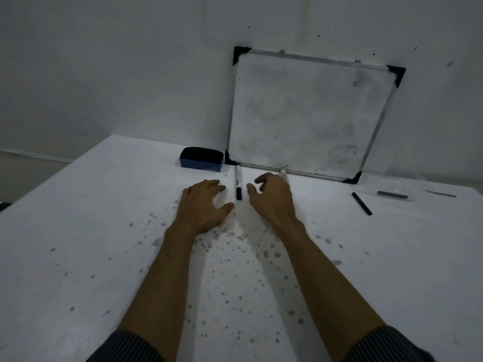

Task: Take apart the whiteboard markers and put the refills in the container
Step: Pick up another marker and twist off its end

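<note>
A white whiteboard marker with a black cap (238, 185) lies on the white table, its capped end toward me. My left hand (205, 205) hovers just left of it and my right hand (271, 198) just right of it, both with fingers spread and holding nothing. A second white marker (283, 172) is partly hidden behind my right hand. At the far right sits a clear plastic container (386, 192) with a grey refill (392, 194) in it. A dark marker part (361, 203) lies on the table beside the container.
A small whiteboard (305, 113) leans on the wall behind the markers. A blue eraser (201, 158) rests left of it. Another thin grey stick (441, 194) lies at the far right edge. The table surface (104, 231) is speckled with grey spots.
</note>
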Demonstrator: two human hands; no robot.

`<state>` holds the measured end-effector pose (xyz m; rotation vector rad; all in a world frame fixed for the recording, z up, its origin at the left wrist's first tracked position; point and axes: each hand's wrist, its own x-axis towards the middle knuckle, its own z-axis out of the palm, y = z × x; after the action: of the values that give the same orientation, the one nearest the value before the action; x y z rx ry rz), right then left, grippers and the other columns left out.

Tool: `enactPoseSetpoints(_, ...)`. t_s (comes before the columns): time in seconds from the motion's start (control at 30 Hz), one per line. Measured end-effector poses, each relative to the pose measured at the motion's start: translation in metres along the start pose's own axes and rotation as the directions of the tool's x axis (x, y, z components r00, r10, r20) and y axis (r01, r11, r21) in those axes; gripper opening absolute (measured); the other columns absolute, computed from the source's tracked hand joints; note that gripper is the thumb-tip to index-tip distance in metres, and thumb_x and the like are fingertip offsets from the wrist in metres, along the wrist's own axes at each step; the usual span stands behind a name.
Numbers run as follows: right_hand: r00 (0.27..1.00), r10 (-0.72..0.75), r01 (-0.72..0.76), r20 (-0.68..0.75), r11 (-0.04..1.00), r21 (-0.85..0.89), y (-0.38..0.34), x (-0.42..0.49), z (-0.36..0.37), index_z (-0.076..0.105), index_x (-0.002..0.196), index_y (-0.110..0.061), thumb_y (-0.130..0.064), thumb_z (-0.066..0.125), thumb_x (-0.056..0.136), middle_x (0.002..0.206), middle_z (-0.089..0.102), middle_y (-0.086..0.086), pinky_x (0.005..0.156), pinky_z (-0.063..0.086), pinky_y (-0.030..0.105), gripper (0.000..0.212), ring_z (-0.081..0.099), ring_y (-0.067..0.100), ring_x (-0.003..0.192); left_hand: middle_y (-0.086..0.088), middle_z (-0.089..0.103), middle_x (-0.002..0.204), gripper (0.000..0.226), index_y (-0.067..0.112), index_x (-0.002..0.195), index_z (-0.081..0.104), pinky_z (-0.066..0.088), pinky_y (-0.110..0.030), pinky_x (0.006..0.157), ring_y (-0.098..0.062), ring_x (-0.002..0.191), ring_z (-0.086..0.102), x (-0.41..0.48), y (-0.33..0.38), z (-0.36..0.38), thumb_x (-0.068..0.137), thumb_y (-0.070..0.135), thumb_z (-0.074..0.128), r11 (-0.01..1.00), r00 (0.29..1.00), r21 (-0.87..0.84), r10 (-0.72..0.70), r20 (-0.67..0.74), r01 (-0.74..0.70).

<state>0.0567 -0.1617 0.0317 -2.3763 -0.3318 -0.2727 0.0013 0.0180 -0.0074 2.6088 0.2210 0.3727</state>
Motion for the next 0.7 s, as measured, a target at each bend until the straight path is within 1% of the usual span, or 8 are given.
enactPoseSetpoints(0.1, 0.994, 0.068, -0.066, 0.08, 0.997, -0.033, -0.017, 0.007, 0.015, 0.07, 0.112, -0.007, -0.049, 0.068, 0.09, 0.106, 0.072, 0.007, 0.077, 0.05, 0.031, 0.048, 0.068, 0.022, 0.096, 0.006, 0.045, 0.16, 0.065, 0.026, 0.149, 0.053, 0.017, -0.04, 0.124, -0.017, 0.15, 0.036, 0.001, 0.002, -0.002, 0.091, 0.05, 0.069, 1.0, 1.0, -0.02, -0.017, -0.002, 0.017)
enactPoseSetpoints(0.2, 0.984, 0.162, -0.158, 0.073, 0.985, -0.064, -0.022, 0.012, 0.026, 0.074, 0.092, -0.007, -0.043, 0.07, 0.088, 0.087, 0.074, 0.005, 0.064, 0.048, 0.028, 0.037, 0.072, 0.024, 0.085, 0.006, 0.048, 0.158, 0.066, 0.025, 0.146, 0.057, 0.019, -0.039, 0.123, -0.016, 0.148, 0.039, 0.0, 0.0, -0.004, 0.087, 0.051, 0.073, 0.998, 1.0, -0.061, -0.013, -0.01, 0.013)
enactPoseSetpoints(0.3, 0.968, 0.242, -0.241, 0.066, 0.97, -0.024, -0.021, 0.015, 0.025, 0.077, 0.088, -0.01, -0.036, 0.071, 0.083, 0.085, 0.076, 0.006, 0.06, 0.048, 0.025, 0.027, 0.072, 0.025, 0.08, 0.006, 0.051, 0.156, 0.066, 0.025, 0.142, 0.06, 0.022, -0.04, 0.121, -0.016, 0.144, 0.043, 0.001, 0.0, -0.006, 0.085, 0.058, 0.066, 0.998, 1.0, -0.064, -0.022, 0.005, 0.023)
enactPoseSetpoints(0.4, 0.957, 0.255, -0.271, 0.138, 0.955, 0.119, -0.016, 0.005, 0.008, 0.081, 0.08, -0.01, -0.033, 0.07, 0.087, 0.078, 0.078, 0.005, 0.052, 0.044, 0.021, 0.026, 0.07, 0.019, 0.07, 0.003, 0.056, 0.151, 0.062, 0.022, 0.137, 0.066, 0.023, -0.041, 0.12, -0.018, 0.14, 0.048, 0.001, 0.01, -0.013, 0.09, 0.058, 0.046, 0.987, 0.998, -0.145, -0.062, 0.012, 0.064)
enactPoseSetpoints(0.5, 0.942, 0.275, -0.33, 0.194, 0.87, 0.367, -0.008, -0.024, -0.02, 0.082, 0.083, -0.014, -0.037, 0.071, 0.09, 0.073, 0.074, -0.003, 0.057, 0.047, 0.021, 0.026, 0.067, 0.014, 0.07, -0.001, 0.064, 0.143, 0.047, 0.019, 0.13, 0.07, 0.022, -0.036, 0.117, -0.022, 0.133, 0.053, -0.003, 0.018, -0.019, 0.109, 0.045, 0.037, 0.949, 0.992, -0.294, -0.126, -0.017, 0.115)
enactPoseSetpoints(0.57, 0.928, 0.295, -0.371, 0.229, 0.788, 0.492, -0.001, -0.046, -0.036, 0.081, 0.086, -0.015, -0.035, 0.072, 0.092, 0.074, 0.073, -0.004, 0.062, 0.05, 0.025, 0.023, 0.066, 0.011, 0.07, -0.002, 0.069, 0.135, 0.05, 0.019, 0.125, 0.074, 0.033, -0.034, 0.116, -0.022, 0.127, 0.059, -0.004, 0.023, -0.019, 0.11, 0.047, 0.035, 0.887, 0.986, -0.436, -0.168, 0.007, 0.154)
enactPoseSetpoints(0.63, 0.92, 0.299, -0.391, 0.252, 0.728, 0.563, 0.007, -0.066, -0.052, 0.079, 0.097, -0.015, -0.034, 0.072, 0.093, 0.078, 0.074, -0.002, 0.063, 0.052, 0.025, 0.02, 0.067, 0.008, 0.069, 0.002, 0.073, 0.128, 0.051, 0.023, 0.119, 0.077, 0.049, -0.032, 0.103, -0.019, 0.122, 0.063, -0.005, 0.033, -0.018, 0.109, 0.051, 0.035, 0.778, 0.984, -0.605, -0.17, 0.058, 0.17)
enactPoseSetpoints(0.7, 0.922, 0.283, -0.387, 0.264, 0.7, 0.6, 0.016, -0.083, -0.065, 0.077, 0.104, -0.015, -0.034, 0.072, 0.093, 0.081, 0.075, -0.002, 0.064, 0.054, 0.024, 0.022, 0.066, 0.005, 0.067, 0.007, 0.076, 0.123, 0.048, 0.026, 0.118, 0.076, 0.053, -0.027, 0.093, -0.013, 0.121, 0.066, -0.009, 0.053, -0.018, 0.109, 0.05, 0.036, 0.642, 0.987, -0.75, -0.103, 0.12, 0.158)
